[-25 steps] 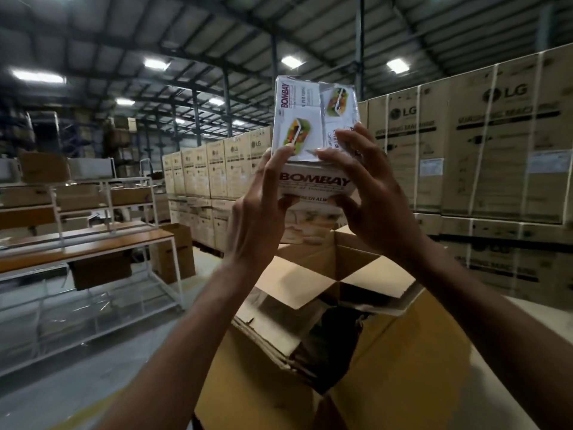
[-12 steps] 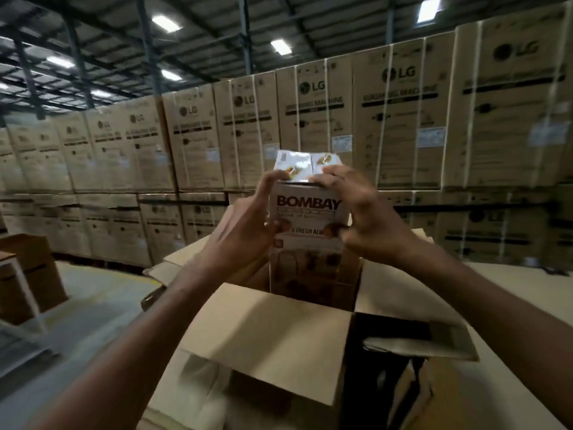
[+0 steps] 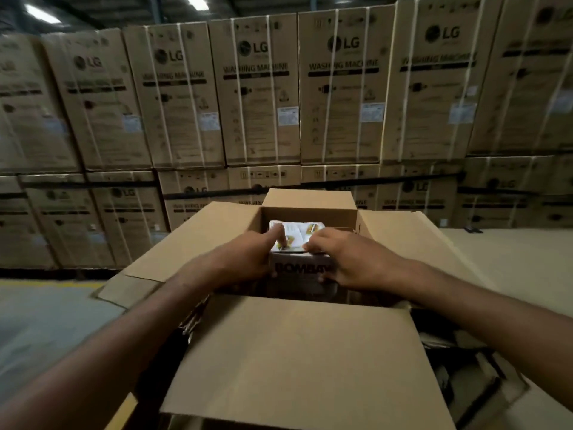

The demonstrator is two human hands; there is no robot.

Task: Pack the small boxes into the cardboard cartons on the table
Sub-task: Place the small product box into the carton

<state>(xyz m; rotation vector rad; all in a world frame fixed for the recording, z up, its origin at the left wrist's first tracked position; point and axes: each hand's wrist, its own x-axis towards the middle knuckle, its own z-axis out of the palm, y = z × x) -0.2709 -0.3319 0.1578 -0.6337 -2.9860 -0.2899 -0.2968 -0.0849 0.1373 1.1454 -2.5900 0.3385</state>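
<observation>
While stacked washing-machine cartons [image 3: 260, 94] wall the far side, an open cardboard carton [image 3: 297, 361] holds the small box [image 3: 299, 259] inside its mouth, left hand [image 3: 248, 259] and right hand [image 3: 347, 262] clasping its sides.

Both hands [image 3: 248, 259] [image 3: 344, 262] forward (fingers curled)

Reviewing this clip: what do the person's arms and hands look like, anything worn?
Both forearms are bare, with no sleeves in view. The left hand and right hand wear no gloves; no watch, ring or bracelet shows. Blur hides finer detail.
</observation>
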